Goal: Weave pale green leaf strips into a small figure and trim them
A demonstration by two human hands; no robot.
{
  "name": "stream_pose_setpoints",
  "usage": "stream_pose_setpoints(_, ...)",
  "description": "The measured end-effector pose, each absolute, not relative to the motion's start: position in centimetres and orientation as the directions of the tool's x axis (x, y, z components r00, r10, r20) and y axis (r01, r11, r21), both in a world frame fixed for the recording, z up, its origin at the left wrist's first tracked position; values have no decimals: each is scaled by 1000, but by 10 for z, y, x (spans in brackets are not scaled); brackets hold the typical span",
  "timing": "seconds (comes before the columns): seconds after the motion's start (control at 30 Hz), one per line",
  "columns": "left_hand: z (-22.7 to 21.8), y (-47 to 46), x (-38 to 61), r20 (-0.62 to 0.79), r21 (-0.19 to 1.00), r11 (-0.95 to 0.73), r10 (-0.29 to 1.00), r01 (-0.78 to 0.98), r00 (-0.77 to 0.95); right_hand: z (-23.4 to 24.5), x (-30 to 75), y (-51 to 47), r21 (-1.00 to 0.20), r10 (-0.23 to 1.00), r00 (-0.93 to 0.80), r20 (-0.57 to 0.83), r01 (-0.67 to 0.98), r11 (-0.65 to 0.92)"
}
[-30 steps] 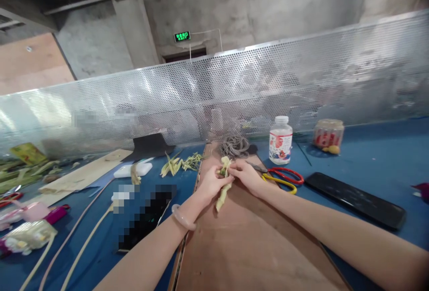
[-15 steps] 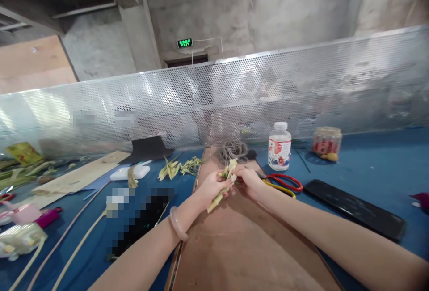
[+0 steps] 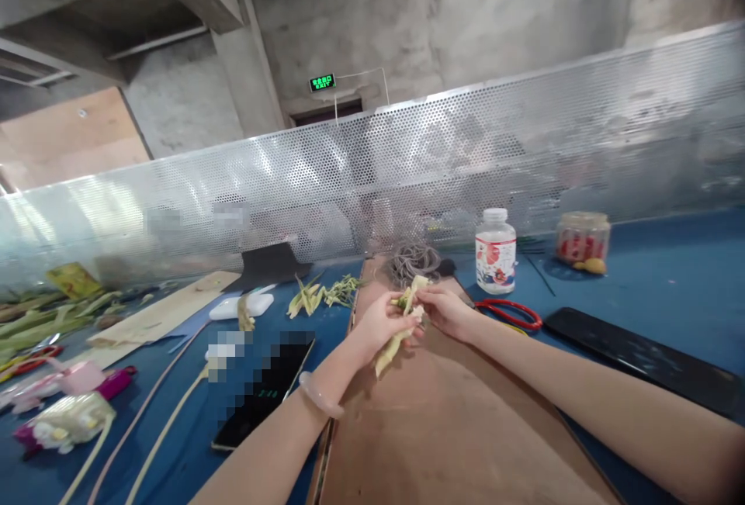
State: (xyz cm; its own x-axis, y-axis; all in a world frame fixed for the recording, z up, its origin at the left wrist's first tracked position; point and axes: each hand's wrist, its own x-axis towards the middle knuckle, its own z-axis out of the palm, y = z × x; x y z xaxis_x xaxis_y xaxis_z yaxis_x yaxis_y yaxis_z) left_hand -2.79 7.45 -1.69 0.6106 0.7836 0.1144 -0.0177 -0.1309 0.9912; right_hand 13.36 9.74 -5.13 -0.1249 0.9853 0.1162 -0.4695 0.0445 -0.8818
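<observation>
Over a brown board (image 3: 442,420) on the blue table, both my hands meet on a small bundle of pale yellow-green leaf strips (image 3: 401,326). My left hand (image 3: 381,323), with a pale bangle on its wrist, is wrapped round the middle of the bundle, whose lower end hangs down to the left. My right hand (image 3: 445,309) pinches the bundle's top end with closed fingers. Just behind the hands lies a coil of grey string (image 3: 413,261).
Red and yellow-handled scissors (image 3: 512,311) lie right of my hands, then a white-capped bottle (image 3: 495,250), a jar (image 3: 583,241) and a black slab (image 3: 640,357). Left: loose leaf strips (image 3: 323,295), a phone (image 3: 261,396), a wooden plank (image 3: 163,315). A perforated metal screen (image 3: 372,171) stands behind.
The bundle has tilted, its top leaning right and its tail swinging left. Both hands kept their hold and shifted slightly with the view.
</observation>
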Motion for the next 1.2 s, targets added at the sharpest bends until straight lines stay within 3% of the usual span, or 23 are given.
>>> stream_pose_setpoints(0.1, -7, 87, -38, 161, 982, -188, 867, 11, 471, -53, 136, 100, -871, 984, -133, 115, -490, 36)
stream_pose_setpoints(0.17, 5, 100, -52, 217, 967, -229, 970, 111, 113, -55, 136, 101, -869, 984, -140, 110, -493, 27)
stream_pose_setpoints(0.23, 19, 116, -75, 271, 956, -258, 960, 142, -76, -56, 135, 101, -871, 983, -147, 109, -491, 23)
stream_pose_setpoints(0.3, 30, 131, -107, 351, 929, -310, 911, 204, -215, -56, 133, 100, -876, 982, -151, 110, -482, 24)
stream_pose_setpoints(0.33, 33, 137, -125, 466, 863, -345, 824, 368, -321, -55, 133, 99, -879, 982, -151, 109, -477, 24)
stream_pose_setpoints(0.43, 31, 150, -172, 635, 662, -171, 645, 730, -425, -51, 130, 95, -889, 983, -149, 106, -457, 26)
stream_pose_setpoints(0.47, 27, 152, -183, 627, 615, -72, 648, 785, -432, -50, 129, 94, -893, 983, -148, 105, -450, 27)
stream_pose_setpoints(0.6, 19, 149, -200, 620, 631, 32, 581, 776, -528, -47, 127, 91, -906, 987, -131, 97, -421, 33)
stream_pose_setpoints(0.7, 26, 143, -178, 680, 594, -41, 559, 803, -475, -47, 125, 91, -918, 989, -113, 93, -393, 42)
stream_pose_setpoints(0.73, 28, 140, -165, 702, 572, -154, 600, 806, -383, -47, 125, 91, -922, 990, -103, 96, -383, 50)
stream_pose_setpoints(0.8, 26, 134, -131, 557, 586, -323, 827, 743, -80, -48, 124, 92, -930, 992, -70, 107, -360, 75)
stream_pose_setpoints(0.83, 22, 130, -112, 478, 593, -350, 878, 725, 33, -49, 123, 92, -934, 992, -45, 115, -346, 92)
stream_pose_setpoints(1.03, -20, 101, -43, 196, 628, -421, 899, 654, 391, -50, 117, 88, -959, 966, 126, 225, -145, 242)
stream_pose_setpoints(1.2, -19, 94, -49, 458, 549, -582, 810, 600, 367, -51, 108, 78, -914, 906, 118, 406, 84, 398)
